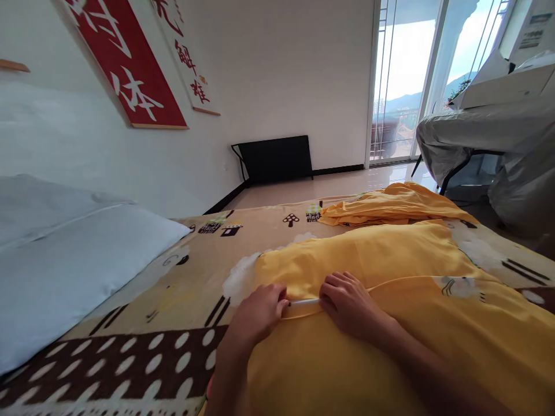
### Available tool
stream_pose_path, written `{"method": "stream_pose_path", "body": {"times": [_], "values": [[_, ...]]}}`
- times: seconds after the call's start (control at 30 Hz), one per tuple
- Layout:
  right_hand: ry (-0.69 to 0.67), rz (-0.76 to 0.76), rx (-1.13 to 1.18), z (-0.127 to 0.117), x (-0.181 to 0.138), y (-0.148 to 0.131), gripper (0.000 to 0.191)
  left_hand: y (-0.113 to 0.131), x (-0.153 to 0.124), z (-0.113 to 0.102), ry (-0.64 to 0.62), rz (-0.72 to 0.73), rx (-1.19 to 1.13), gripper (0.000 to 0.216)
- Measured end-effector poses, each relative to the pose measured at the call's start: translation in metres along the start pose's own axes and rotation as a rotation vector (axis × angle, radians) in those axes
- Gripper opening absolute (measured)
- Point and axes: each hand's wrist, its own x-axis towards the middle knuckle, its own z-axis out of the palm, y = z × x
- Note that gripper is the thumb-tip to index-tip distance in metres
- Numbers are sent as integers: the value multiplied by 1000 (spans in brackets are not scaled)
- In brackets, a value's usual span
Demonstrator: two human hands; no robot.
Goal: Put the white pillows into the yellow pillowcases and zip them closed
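A yellow pillowcase [373, 254] lies stretched over something bulky on the patterned bed sheet [182, 300]. Both my hands rest on its near opening. My left hand [260, 315] pinches the yellow edge with curled fingers. My right hand [349, 300] grips the same edge a little to the right, fingers bent over it. Between the two hands a thin white strip [303, 302] shows at the opening.
A white pillow [65, 266] lies at the left against the wall. More folded yellow cloth [390, 208] sits at the far end of the bed. A black panel [275, 159] leans on the far wall. Covered furniture [489, 138] stands at the right by glass doors.
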Motion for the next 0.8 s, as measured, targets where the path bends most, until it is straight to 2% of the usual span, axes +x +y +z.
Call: {"method": "stream_pose_path", "body": {"times": [0.43, 0.8], "values": [[-41, 28, 23, -2, 1, 0, 15, -13, -2, -4, -38, -112, 58, 13], [-52, 31, 16, -2, 0, 0, 15, -28, 9, 4, -48, -170, 50, 9]]}}
